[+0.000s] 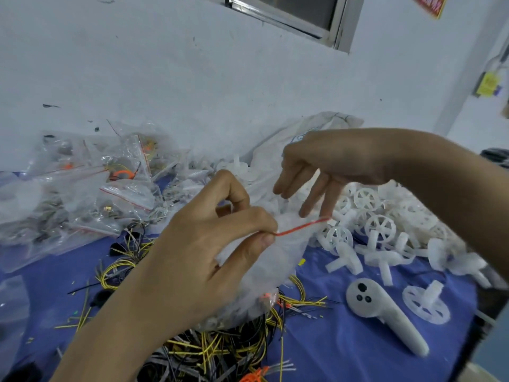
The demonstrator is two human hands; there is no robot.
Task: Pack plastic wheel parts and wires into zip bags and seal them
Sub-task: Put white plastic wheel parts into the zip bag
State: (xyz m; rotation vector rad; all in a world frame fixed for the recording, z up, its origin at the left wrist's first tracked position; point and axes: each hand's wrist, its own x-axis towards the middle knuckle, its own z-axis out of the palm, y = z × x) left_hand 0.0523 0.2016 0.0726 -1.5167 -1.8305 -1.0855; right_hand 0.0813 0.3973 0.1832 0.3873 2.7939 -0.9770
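Right now the person holds a clear zip bag (271, 267) up over the blue-covered table (330, 346), about in the middle of the work area. The left hand (209, 257) pinches the left end of the bag's red seal strip (303, 226) between thumb and curled forefinger, and the rest of the bag hangs down from there, in front of that palm and wrist. Its contents are too blurred to make out, apart from something orange near the bottom.

The right hand (330, 161) hovers higher, wrist up. Its fingers are straight and loose and point downward, gripping nothing that I can see. One fingertip sits right at the far end of the red strip. I can't tell whether it actually touches.

Below the bag lies a tangle of yellow and black wires (220, 348), spread across the table toward the near edge. To the right is a heap of white plastic wheels (380, 224) with spokes and stub axles. One single wheel (425, 304) lies apart from the heap, nearer to me. Just beside it rests a white handheld controller (385, 315) with dark buttons. Over on the left, against the wall, filled zip bags (82, 188) are piled up. A pale sack (311, 125) slumps behind the wheels.
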